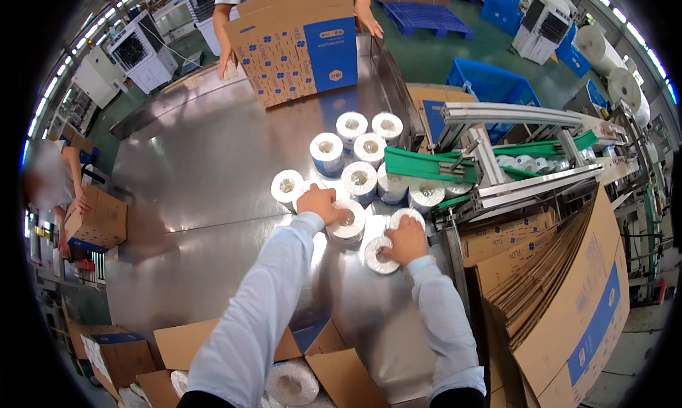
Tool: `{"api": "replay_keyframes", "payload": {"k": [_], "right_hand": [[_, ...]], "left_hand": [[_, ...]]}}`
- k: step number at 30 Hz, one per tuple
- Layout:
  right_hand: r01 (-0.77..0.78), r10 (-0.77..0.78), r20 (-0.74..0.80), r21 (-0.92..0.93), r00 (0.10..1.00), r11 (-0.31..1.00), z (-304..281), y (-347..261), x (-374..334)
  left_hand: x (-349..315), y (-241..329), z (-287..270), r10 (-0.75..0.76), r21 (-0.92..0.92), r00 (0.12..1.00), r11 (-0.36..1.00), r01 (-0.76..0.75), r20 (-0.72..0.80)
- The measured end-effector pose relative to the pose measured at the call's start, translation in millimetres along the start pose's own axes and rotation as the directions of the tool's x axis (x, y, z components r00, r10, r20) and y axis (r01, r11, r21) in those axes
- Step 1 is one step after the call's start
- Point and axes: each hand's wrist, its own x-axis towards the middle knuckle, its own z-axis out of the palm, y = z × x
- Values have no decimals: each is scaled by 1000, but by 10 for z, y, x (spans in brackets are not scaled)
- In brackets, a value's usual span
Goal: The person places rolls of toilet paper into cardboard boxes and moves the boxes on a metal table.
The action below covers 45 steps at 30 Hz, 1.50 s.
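Note:
Several film-wrapped toilet rolls (359,179) stand upright on the metal table, close to the green-guided conveyor outlet (430,165). My left hand (320,205) is closed over the tops of two neighbouring rolls, its thumb at the core of the nearer roll (347,227). To the right, my right hand (407,242) grips a pair of rolls, with fingers at the farther one and the thumb at the core of the nearer roll (381,260). The fingertips of both hands are partly hidden. Left of my left hand stands another toilet roll (287,186).
Below my forearms an open carton (344,379) holds toilet rolls. Across the metal table (185,195) a person's hands steady a printed carton (295,53). Flattened cartons (568,287) are stacked at right, under the conveyor (533,181). Another person at left handles a carton (99,220).

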Motion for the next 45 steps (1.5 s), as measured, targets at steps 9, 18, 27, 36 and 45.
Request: {"api": "replay_keyframes", "payload": {"k": [9,18,27,36,45], "right_hand": [[28,-21,-110,62,994,998,56,-123,-1009],[109,-51,-753,27,656,994,-2297,-1327,-1834],[950,-892,-329,142,310,277,-2585,-3322,-2436],[839,-865,140,212,481,501,-1853,-3795,-2282],[794,-816,-1,-228,578,563,-1424,-4059,-2348]], "left_hand": [[-1721,-947,-1634,208,-562,822,639,-525,-531],[-4839,-1725,-1240,41,-966,994,241,91,104],[-5751,-1948,-841,438,-66,881,888,-455,-180],[-5734,-1919,-443,499,151,848,866,-477,-178],[-5612,-2014,-444,474,38,879,880,-473,-44]]}}
